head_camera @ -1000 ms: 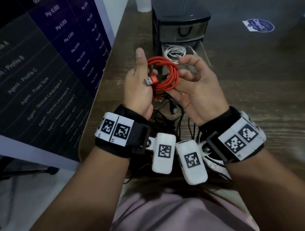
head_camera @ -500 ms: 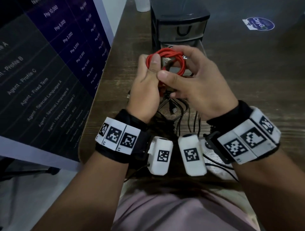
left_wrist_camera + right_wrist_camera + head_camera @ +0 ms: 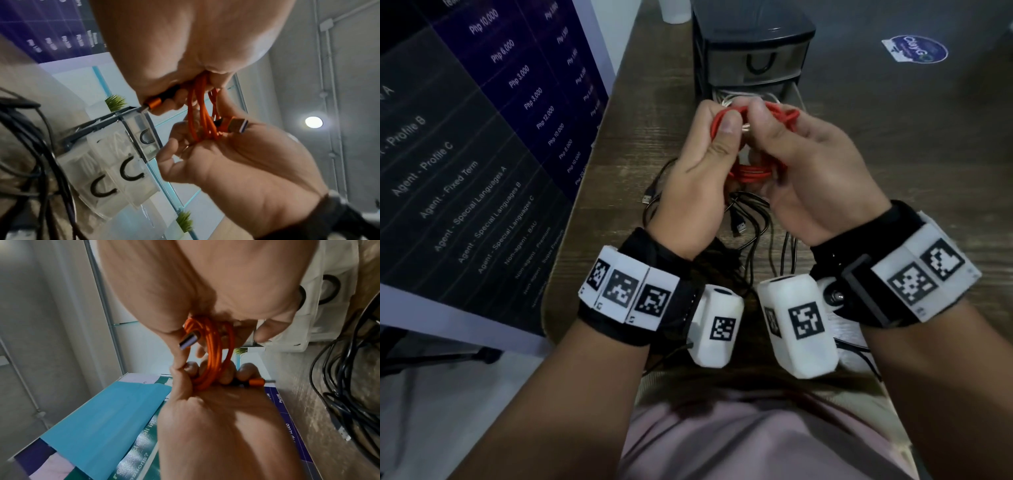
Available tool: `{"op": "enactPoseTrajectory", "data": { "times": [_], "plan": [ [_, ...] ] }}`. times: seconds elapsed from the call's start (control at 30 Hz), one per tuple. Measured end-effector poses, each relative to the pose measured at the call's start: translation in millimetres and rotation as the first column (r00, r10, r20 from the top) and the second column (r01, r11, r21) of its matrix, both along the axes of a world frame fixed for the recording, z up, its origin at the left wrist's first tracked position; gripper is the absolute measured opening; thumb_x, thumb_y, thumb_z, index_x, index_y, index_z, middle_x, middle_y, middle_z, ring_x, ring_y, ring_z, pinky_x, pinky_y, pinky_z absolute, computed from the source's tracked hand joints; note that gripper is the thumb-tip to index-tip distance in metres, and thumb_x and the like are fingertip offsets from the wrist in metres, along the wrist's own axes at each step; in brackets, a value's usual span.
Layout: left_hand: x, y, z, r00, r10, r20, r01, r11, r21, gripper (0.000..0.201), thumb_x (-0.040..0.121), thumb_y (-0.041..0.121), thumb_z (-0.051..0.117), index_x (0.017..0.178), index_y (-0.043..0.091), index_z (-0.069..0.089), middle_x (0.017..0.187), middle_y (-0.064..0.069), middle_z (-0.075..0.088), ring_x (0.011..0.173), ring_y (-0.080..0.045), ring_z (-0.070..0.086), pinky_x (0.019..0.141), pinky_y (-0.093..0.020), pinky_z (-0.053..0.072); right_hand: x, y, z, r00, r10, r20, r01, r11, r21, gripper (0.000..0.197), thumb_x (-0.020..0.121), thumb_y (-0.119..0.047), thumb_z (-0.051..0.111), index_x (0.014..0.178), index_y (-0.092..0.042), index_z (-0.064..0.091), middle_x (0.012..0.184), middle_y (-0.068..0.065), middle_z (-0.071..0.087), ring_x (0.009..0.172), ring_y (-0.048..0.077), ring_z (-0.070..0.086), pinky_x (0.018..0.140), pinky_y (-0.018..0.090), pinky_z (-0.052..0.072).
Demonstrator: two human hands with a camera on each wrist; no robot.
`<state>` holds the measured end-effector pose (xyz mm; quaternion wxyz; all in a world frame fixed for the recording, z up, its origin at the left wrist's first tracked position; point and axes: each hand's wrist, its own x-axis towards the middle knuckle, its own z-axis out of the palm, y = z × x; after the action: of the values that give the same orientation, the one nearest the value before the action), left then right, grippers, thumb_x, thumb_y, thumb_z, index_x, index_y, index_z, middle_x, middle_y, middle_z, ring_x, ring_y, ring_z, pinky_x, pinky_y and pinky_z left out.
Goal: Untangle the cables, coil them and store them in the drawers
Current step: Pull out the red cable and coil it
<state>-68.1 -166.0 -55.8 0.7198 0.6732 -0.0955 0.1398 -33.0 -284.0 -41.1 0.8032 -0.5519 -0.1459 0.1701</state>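
A wood-grain table [image 3: 654, 113] runs away from the viewer, its left edge against a dark purple board [image 3: 482, 120] printed with white price figures and profile names. Beyond the table's right side lies a grey floor [image 3: 893, 102] bearing a round blue sticker [image 3: 914, 51]. The left wrist view shows a grey wall [image 3: 308, 65] with conduit pipes, a round lit lamp [image 3: 313, 122], and what may be small green potted plants [image 3: 115, 101].

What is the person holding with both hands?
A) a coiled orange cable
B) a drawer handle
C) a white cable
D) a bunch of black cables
A: both the left hand and the right hand grip the coiled orange cable, while the black cables lie on the table below.
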Motion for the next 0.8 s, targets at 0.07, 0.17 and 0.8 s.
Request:
{"op": "enactPoseTrajectory", "data": {
  "times": [0.07, 0.17, 0.8],
  "plan": [
    [0.4, 3.6, 0.4, 1.000, 0.023, -0.007, -0.023, 1.000, -0.001, 0.025, 0.107, 0.017, 0.030, 0.093, 0.012, 0.050, 0.095, -0.009, 0.062, 0.093, -0.019, 0.061, 0.085, -0.039, 0.054, -0.6, -1.1, -2.8, 0.999, 0.035, 0.041, -0.035, 0.999, -0.012, 0.024, 0.097, -0.013, 0.057, 0.117, -0.002, 0.059, 0.089, 0.001, 0.067, 0.084, 0.013, 0.064, 0.079, 0.029, 0.051],
    [1.4, 6.6, 0.4, 0.994, 0.104, 0.033, -0.106, 0.990, 0.089, 0.025, 0.108, 0.014, 0.029, 0.091, 0.013, 0.048, 0.088, 0.002, 0.060, 0.082, -0.005, 0.060, 0.074, -0.021, 0.050, -1.3, -1.4, 2.5, 0.995, 0.079, 0.055, -0.074, 0.993, -0.088, 0.015, 0.095, -0.001, 0.057, 0.107, -0.007, 0.061, 0.081, -0.004, 0.068, 0.073, 0.004, 0.065, 0.061, 0.013, 0.048],
    [9.8, 27.6, 7.3, 0.994, 0.112, -0.017, -0.105, 0.970, 0.219, 0.024, 0.105, 0.026, 0.041, 0.090, 0.013, 0.055, 0.078, 0.004, 0.060, 0.071, -0.003, 0.056, 0.068, -0.020, 0.046, 1.7, -13.8, 1.1, 0.999, 0.041, -0.033, -0.049, 0.943, -0.328, 0.014, 0.105, -0.019, 0.040, 0.101, -0.015, 0.053, 0.043, -0.006, 0.028, 0.036, 0.010, 0.015, 0.042, 0.023, 0.007]
  ]
}}
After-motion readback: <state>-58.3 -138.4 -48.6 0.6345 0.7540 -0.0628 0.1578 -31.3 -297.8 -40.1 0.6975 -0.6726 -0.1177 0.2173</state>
